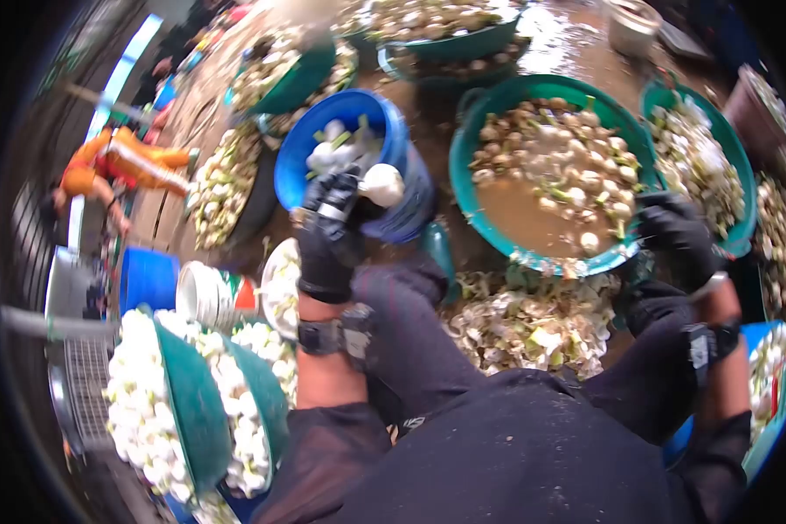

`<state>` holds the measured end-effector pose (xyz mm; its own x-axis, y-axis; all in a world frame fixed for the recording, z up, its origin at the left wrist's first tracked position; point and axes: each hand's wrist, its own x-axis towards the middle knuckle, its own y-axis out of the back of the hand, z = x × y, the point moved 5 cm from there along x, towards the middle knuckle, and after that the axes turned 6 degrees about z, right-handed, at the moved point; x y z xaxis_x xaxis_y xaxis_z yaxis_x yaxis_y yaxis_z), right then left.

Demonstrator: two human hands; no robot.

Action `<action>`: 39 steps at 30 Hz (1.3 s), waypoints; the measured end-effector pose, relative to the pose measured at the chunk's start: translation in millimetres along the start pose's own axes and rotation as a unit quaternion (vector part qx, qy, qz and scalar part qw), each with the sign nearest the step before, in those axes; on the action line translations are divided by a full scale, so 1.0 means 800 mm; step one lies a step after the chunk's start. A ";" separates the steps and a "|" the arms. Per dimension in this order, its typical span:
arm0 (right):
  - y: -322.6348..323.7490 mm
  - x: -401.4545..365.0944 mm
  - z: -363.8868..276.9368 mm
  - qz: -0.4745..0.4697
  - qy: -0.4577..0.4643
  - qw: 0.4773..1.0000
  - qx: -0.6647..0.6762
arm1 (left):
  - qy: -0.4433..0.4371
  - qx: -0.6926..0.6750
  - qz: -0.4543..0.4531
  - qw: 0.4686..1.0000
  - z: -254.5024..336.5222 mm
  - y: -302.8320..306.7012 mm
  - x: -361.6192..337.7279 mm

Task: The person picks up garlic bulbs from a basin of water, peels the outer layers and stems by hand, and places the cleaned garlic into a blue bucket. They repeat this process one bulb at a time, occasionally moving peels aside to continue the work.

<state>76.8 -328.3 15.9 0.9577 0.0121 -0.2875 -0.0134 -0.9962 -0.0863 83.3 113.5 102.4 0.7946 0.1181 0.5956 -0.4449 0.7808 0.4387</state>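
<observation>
My left hand (pixel 330 236), in a black glove, has its fingers closed on a peeled white bulb (pixel 382 184) at the rim of a blue bucket (pixel 415 192). More white bulbs (pixel 336 150) with green stem ends lie inside that bucket. My right hand (pixel 679 240), also black-gloved, is by the right rim of a large green tub (pixel 465 166). Its fingers are curled, and what they hold, if anything, is too blurred to tell. Brown, unpeeled bulbs (pixel 555 144) sit in muddy water in the tub.
Peelings (pixel 533 323) are heaped between my legs. Green tubs of white bulbs (pixel 192 402) stand at lower left, and another green tub (pixel 742 188) is at right. A person in orange (pixel 118 162) bends at far left. A white pail (pixel 633 31) is at the back.
</observation>
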 end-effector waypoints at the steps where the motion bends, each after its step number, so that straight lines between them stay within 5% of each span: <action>1: 0.013 -0.014 -0.046 0.087 0.053 0.993 -0.063 | 0.281 -0.261 0.036 0.923 -0.017 0.034 -0.001; 2: 0.075 -0.002 -0.065 0.062 0.119 0.977 -0.168 | 0.167 -0.073 0.027 0.983 -0.044 0.083 -0.004; 3: 0.095 -0.028 -0.102 0.099 0.232 0.922 -0.294 | -0.165 0.230 0.004 0.959 -0.027 0.116 -0.008; 4: 0.138 -0.042 -0.130 0.029 0.309 0.864 -0.398 | 0.046 0.108 0.049 0.992 -0.056 0.149 -0.018; 5: 0.156 -0.073 -0.163 0.027 0.365 0.743 -0.560 | 0.252 -0.025 0.091 0.963 -0.085 0.172 -0.041; 6: 0.178 -0.108 -0.195 0.021 0.369 0.740 -0.562 | 0.280 -0.017 0.104 0.954 -0.109 0.195 -0.062; 7: 0.197 -0.140 -0.209 0.007 0.295 0.543 -0.786 | 0.307 -0.011 0.117 0.944 -0.138 0.217 -0.085; 8: 0.216 -0.170 -0.212 -0.005 0.194 0.293 -0.936 | 0.341 0.006 0.131 0.931 -0.159 0.233 -0.108; 9: 0.211 -0.210 -0.218 0.037 0.248 0.262 -0.932 | 0.361 0.001 0.143 0.922 -0.168 0.241 -0.126; 10: 0.234 -0.229 -0.209 0.033 0.117 0.249 -0.961 | 0.375 0.032 0.137 0.916 -0.186 0.251 -0.145; 11: 0.235 -0.247 -0.194 0.024 0.071 0.318 -0.945 | 0.388 0.063 0.130 0.910 -0.208 0.260 -0.164; 12: 0.249 -0.257 -0.154 0.026 0.072 0.315 -0.946 | 0.392 0.055 0.133 0.909 -0.224 0.264 -0.180; 15: 0.305 -0.240 0.001 0.156 0.060 0.546 -0.821 | 0.454 0.015 0.133 0.881 -0.256 0.267 -0.209; 16: 0.291 -0.231 0.048 0.183 0.078 0.694 -0.692 | 0.454 0.014 0.134 0.881 -0.268 0.267 -0.213; 17: 0.196 -0.220 0.048 0.098 0.295 0.639 -0.703 | 0.448 -0.039 0.164 0.878 -0.283 0.266 -0.219; 18: 0.141 -0.204 0.050 0.173 0.360 0.667 -0.629 | 0.441 -0.091 0.196 0.871 -0.290 0.267 -0.223; 21: 0.138 -0.155 0.048 0.389 0.262 0.754 -0.461 | 0.433 0.064 0.115 0.891 -0.290 0.286 -0.212; 22: 0.139 -0.159 0.022 0.424 0.302 0.677 -0.521 | 0.440 0.019 0.126 0.889 -0.290 0.295 -0.207; 23: 0.143 -0.164 -0.006 0.454 0.336 0.586 -0.581 | 0.333 -0.050 0.101 0.936 -0.305 0.313 -0.199; 24: 0.105 -0.169 -0.034 0.426 0.347 0.438 -0.711 | 0.307 0.040 0.083 0.947 -0.287 0.315 -0.183; 25: 0.084 -0.168 -0.067 0.373 0.411 0.473 -0.684 | 0.219 0.075 0.031 0.972 -0.264 0.309 -0.156; 26: 0.066 -0.162 -0.089 0.376 0.449 0.481 -0.652 | 0.329 -0.120 0.073 0.934 -0.265 0.303 -0.136; 28: 0.042 -0.129 -0.108 0.411 0.423 0.742 -0.318 | 0.319 -0.134 0.085 0.934 -0.199 0.255 -0.078; 29: 0.019 -0.114 -0.109 0.426 0.337 0.829 -0.132 | 0.318 -0.079 0.072 0.942 -0.155 0.224 -0.051; 31: -0.012 -0.076 -0.089 0.333 0.331 0.883 -0.027 | 0.239 -0.086 -0.017 0.967 -0.060 0.145 -0.003; 35: -0.045 -0.036 -0.066 0.189 0.213 0.935 0.210 | 0.235 -0.233 -0.209 0.920 -0.010 -0.027 0.036; 37: -0.034 -0.026 -0.075 0.177 0.184 0.943 0.213 | 0.095 -0.081 -0.337 0.933 0.000 -0.126 0.026; 39: -0.025 -0.018 -0.084 0.178 0.185 0.951 0.171 | 0.201 -0.096 -0.428 0.876 0.004 -0.230 -0.013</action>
<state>82.4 -314.3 86.3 0.9097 -0.4153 -0.0075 -0.3885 -0.8445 -0.3687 155.2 -33.2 17.5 0.9016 -0.3849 -0.1975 0.4319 0.7732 0.4644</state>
